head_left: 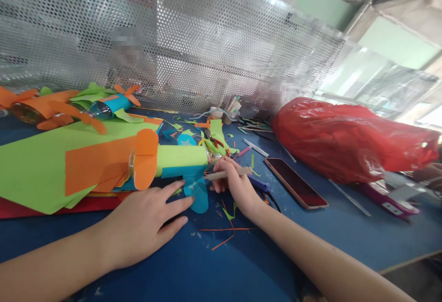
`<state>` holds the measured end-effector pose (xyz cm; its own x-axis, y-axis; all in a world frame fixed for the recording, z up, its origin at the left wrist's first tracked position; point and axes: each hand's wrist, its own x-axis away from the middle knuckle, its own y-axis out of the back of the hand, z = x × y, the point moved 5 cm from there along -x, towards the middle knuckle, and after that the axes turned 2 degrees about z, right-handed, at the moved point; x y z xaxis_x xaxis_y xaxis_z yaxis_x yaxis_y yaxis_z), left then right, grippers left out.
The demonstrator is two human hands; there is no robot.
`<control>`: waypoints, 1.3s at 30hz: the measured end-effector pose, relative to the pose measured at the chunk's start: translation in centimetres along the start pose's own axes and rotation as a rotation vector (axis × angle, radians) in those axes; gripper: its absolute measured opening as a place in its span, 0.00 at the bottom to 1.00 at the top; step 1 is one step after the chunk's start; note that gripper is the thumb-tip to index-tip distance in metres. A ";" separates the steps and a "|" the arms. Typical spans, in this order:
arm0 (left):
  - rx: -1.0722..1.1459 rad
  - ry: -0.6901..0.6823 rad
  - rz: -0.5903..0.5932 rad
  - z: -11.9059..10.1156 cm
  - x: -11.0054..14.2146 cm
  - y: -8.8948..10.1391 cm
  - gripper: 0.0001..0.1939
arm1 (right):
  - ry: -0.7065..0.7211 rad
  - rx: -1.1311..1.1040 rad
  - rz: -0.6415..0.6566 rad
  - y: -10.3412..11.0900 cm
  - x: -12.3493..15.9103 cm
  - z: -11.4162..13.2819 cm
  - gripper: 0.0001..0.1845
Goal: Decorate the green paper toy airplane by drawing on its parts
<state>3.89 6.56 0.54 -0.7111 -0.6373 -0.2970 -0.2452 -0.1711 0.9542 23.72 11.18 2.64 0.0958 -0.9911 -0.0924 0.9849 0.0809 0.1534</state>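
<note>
A plastic bottle wrapped in lime-green paper (183, 158) lies on its side on the blue table, a blue paper strip along its near side. Rounded orange paper pieces (145, 161) stand at its left end, and a rounded blue paper wing (197, 196) sticks out towards me. My left hand (152, 221) is open, palm down, fingers spread, fingertips at the blue wing. In my right hand (232, 180), held like a pen, is a beige stick (229, 173); its tip is near the blue paper by the bottle's neck. Its exact kind is unclear.
Green and orange paper sheets (34, 164) are stacked left, with other paper-covered bottles (113, 104) behind. Scissors (216, 140) lie among paper scraps. A phone (295, 182), a blue tool with a cord (258, 183) and a red plastic bag (345, 136) are on the right. Perforated metal (207, 39) stands behind.
</note>
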 end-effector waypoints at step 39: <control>-0.001 0.006 0.013 0.2 0.3 -0.3 0.25 | 0.108 0.174 0.100 -0.5 -0.5 -0.9 0.13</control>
<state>3.66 6.54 0.18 -0.7101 -0.6440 -0.2848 -0.2359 -0.1636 0.9579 23.29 11.72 1.75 0.2157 -0.9612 -0.1719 0.9310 0.1493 0.3331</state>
